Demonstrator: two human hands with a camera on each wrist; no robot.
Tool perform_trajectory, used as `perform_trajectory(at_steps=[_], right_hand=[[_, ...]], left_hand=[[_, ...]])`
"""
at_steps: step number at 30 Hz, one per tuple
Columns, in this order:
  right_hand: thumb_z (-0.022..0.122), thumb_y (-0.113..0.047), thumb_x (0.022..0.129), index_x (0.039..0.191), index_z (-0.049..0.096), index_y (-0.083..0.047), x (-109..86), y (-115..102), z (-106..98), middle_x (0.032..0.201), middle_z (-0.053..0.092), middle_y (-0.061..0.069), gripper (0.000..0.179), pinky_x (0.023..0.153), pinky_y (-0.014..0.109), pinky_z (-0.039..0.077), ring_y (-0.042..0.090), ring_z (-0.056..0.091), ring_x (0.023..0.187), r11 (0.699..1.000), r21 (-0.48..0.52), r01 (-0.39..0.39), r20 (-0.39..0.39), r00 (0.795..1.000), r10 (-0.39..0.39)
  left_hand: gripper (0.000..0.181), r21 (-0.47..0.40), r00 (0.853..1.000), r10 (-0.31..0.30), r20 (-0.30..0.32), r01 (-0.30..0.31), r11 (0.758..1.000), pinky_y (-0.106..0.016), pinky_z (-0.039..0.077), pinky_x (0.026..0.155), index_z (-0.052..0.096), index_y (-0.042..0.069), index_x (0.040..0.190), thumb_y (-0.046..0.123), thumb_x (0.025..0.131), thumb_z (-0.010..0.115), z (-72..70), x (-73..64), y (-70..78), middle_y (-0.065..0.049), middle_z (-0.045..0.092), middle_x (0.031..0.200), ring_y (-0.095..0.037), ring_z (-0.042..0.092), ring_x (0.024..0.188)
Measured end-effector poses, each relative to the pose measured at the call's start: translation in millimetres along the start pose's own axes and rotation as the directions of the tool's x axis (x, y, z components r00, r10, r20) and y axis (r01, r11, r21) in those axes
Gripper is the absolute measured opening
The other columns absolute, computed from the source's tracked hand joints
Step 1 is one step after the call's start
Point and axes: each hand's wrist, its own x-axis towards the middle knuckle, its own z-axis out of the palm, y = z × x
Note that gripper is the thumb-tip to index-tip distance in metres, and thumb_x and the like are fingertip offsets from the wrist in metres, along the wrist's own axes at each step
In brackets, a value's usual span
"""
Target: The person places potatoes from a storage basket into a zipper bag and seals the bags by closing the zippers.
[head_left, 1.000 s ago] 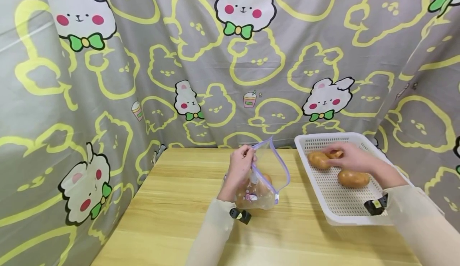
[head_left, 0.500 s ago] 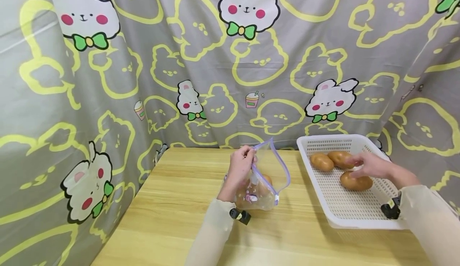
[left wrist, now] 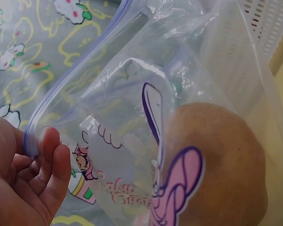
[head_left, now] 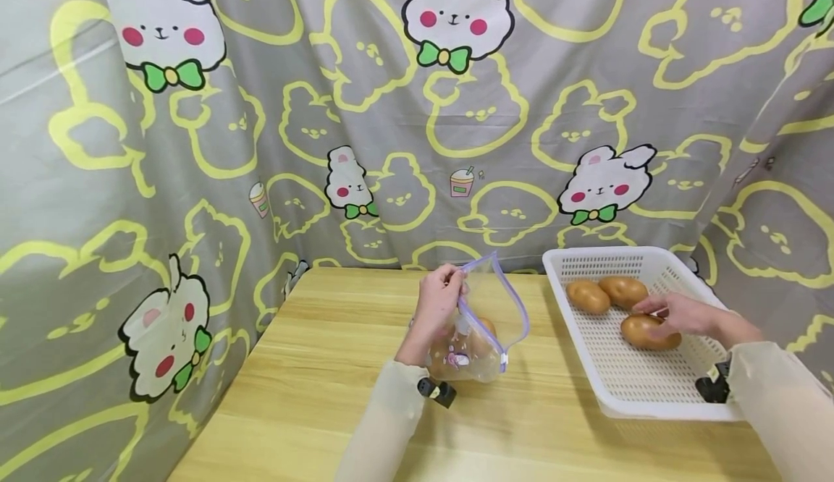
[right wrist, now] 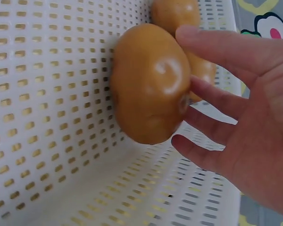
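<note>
My left hand pinches the rim of a clear zip bag with a purple-edged mouth, which gapes toward the right. Inside the bag lies a brown potato, seen through the printed plastic in the left wrist view. My right hand is over the white basket, its fingers spread loosely at the side of the nearest potato. They come up against that potato without closing round it. Behind it, two more potatoes lie side by side in the basket.
The white perforated basket stands on the right of the wooden table, beside the bag. A grey patterned curtain hangs behind the table and along both sides. Each wrist carries a small black camera.
My right hand has left the potatoes at the basket's back and come right and nearer, to the front potato. My left hand keeps its hold on the bag.
</note>
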Motion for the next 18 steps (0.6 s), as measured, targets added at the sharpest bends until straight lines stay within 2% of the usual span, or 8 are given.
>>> perform_trajectory(at_steps=[5, 9, 13, 18], right_hand=[[0.077, -0.011, 0.074, 0.114, 0.056, 0.015, 3.1, 11, 6, 0.111, 0.059, 0.028, 0.053, 0.075, 0.028, 0.050, 0.033, 0.057, 0.097, 1.000, 0.012, 0.028, -0.042, 0.999, -0.028], [0.078, -0.011, 0.073, 0.114, 0.055, 0.016, 6.2, 17, 11, 0.109, 0.060, 0.025, 0.054, 0.075, 0.029, 0.050, 0.028, 0.058, 0.094, 1.000, 0.005, 0.004, -0.079, 0.997, -0.003], [0.079, -0.009, 0.071, 0.117, 0.050, 0.018, 7.8, 19, 13, 0.109, 0.057, 0.029, 0.060, 0.076, 0.035, 0.051, 0.039, 0.057, 0.097, 0.999, 0.012, -0.031, -0.074, 0.997, 0.032], [0.078, -0.006, 0.070, 0.122, 0.041, 0.020, 7.4, 16, 15, 0.113, 0.050, 0.038, 0.069, 0.077, 0.042, 0.050, 0.048, 0.052, 0.102, 0.997, 0.029, -0.078, -0.036, 0.996, 0.079]], left_hand=[[0.018, 0.020, 1.000, 0.014, 0.001, -0.014, 1.000, -0.028, 0.050, 0.049, 0.063, 0.002, 0.083, 0.012, 0.096, 0.054, -0.1, 0.4, 0.3, -0.003, 0.058, 0.064, -0.010, 0.054, 0.051], [0.018, 0.017, 1.000, 0.018, 0.004, -0.018, 1.000, -0.028, 0.050, 0.048, 0.062, 0.002, 0.083, 0.012, 0.096, 0.054, -0.4, -0.5, 1.7, -0.003, 0.058, 0.064, -0.010, 0.055, 0.051], [0.019, 0.005, 1.000, -0.001, 0.009, 0.001, 1.000, -0.021, 0.046, 0.047, 0.063, 0.003, 0.084, 0.014, 0.096, 0.055, -0.8, -1.3, 2.8, -0.003, 0.058, 0.065, -0.010, 0.054, 0.052], [0.019, 0.007, 1.000, 0.001, 0.009, -0.001, 1.000, -0.021, 0.045, 0.047, 0.063, 0.003, 0.083, 0.014, 0.096, 0.055, -1.3, -0.7, 2.1, -0.003, 0.059, 0.065, -0.010, 0.054, 0.052]])
